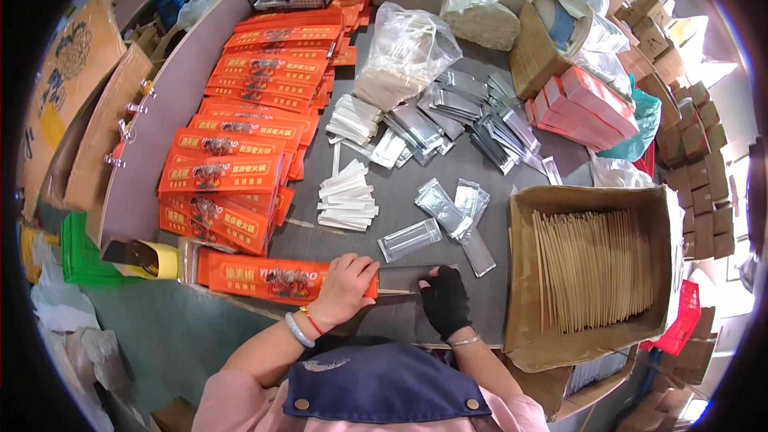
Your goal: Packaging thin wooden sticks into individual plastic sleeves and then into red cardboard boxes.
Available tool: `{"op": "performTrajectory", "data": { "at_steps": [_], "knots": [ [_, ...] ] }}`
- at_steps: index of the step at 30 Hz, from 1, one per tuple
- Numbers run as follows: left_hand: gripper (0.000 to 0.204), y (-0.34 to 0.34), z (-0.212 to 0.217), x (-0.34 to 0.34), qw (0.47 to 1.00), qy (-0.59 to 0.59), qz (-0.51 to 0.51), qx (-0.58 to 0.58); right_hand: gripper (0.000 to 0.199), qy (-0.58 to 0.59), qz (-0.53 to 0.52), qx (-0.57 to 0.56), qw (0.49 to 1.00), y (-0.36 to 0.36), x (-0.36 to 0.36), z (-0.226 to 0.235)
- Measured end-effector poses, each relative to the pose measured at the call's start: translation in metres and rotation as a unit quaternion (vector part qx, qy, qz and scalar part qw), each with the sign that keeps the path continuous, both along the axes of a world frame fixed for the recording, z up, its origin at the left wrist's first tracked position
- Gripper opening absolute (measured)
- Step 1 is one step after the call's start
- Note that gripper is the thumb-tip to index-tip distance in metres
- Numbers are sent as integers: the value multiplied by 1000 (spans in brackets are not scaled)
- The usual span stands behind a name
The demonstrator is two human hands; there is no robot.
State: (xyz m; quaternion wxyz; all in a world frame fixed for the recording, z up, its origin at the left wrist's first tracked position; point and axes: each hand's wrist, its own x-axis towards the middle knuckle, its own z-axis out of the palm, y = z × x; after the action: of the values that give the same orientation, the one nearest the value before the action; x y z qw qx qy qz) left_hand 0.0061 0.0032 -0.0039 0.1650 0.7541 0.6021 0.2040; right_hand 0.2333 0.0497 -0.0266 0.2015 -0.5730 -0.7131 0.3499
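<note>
A flat orange printed paper sleeve point(264, 278) lies along the near table edge. My left hand point(346, 286) is closed over its right end, pressing it from above. Between my two hands, pale chopsticks point(396, 292) stick out of that end, beside a flat clear-and-grey packet point(404, 277). My right hand point(445, 301), in a black fingerless glove, is closed around the outer end of the chopsticks; its fingertips are partly hidden. Several clear-wrapped flat packets point(410, 240) lie just beyond my hands, near a loose pile of white paper strips point(347, 198).
Stacked orange sleeves point(220, 174) fill the left side. An open cardboard box point(524, 336) of wooden chopsticks point(596, 268) stands at right. More grey packets point(416, 126), a plastic bag point(404, 56) and red-and-white bundles point(582, 108) sit farther back. A yellow tape dispenser point(164, 261) is at left.
</note>
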Motion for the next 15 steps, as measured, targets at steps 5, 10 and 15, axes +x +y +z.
{"op": "performTrajectory", "data": {
  "at_steps": [5,10,15],
  "knots": [
    [65,8,-3,0,998,21,-27,44,48,289,104,-153,939,-15,-57,-12],
    [30,10,25,-5,968,146,-183,-91,73,-136,221,283,923,7,-25,38],
    [9,63,71,-84,991,76,-112,10,62,-118,114,170,972,19,20,39]
  ]
}}
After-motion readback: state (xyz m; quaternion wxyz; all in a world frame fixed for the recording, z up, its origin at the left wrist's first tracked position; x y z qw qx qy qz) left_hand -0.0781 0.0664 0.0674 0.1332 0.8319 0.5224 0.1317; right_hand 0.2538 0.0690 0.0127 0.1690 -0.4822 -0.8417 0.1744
